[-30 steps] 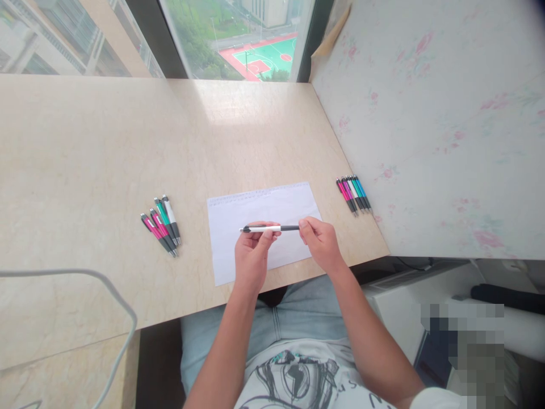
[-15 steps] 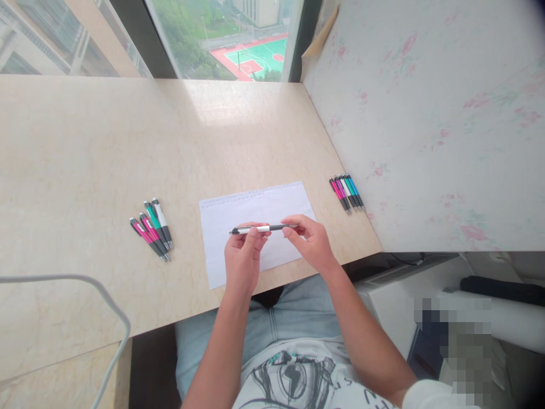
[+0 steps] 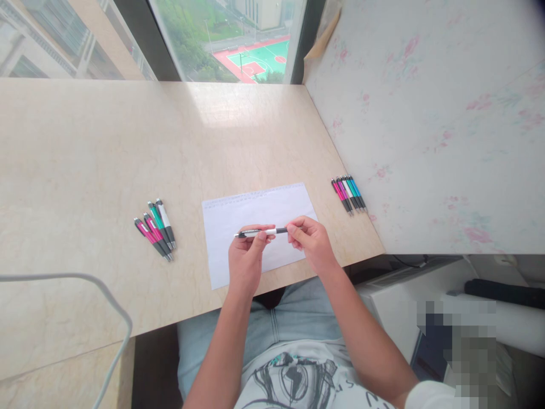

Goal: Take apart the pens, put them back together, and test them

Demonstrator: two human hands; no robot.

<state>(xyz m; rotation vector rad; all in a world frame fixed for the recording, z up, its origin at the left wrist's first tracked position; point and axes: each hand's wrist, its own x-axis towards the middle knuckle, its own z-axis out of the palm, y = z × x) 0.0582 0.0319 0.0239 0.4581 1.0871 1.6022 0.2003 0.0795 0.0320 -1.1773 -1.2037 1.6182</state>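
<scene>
A white pen (image 3: 267, 232) with a black grip is held level between both hands, above a sheet of paper (image 3: 230, 213) lying on the table. My left hand (image 3: 247, 255) is closed around its white barrel, with the clicker end pointing left. Thumb and fingers of my right hand (image 3: 310, 238) pinch the black grip, hiding most of the tip. Small rows of writing run along the paper's top edge; the lower part lies partly behind my hands.
Several pens (image 3: 155, 230) in pink, green and white lie to the left of the paper. Another row of coloured pens (image 3: 348, 194) lies at the right by the flowered wall (image 3: 426, 125). A grey cable (image 3: 97, 284) arcs over the table's left front, and a window stands behind.
My right fingers have shifted inward and now close over the pen's black grip; before, they were nearer its tip. The left thumb has moved slightly along the barrel.
</scene>
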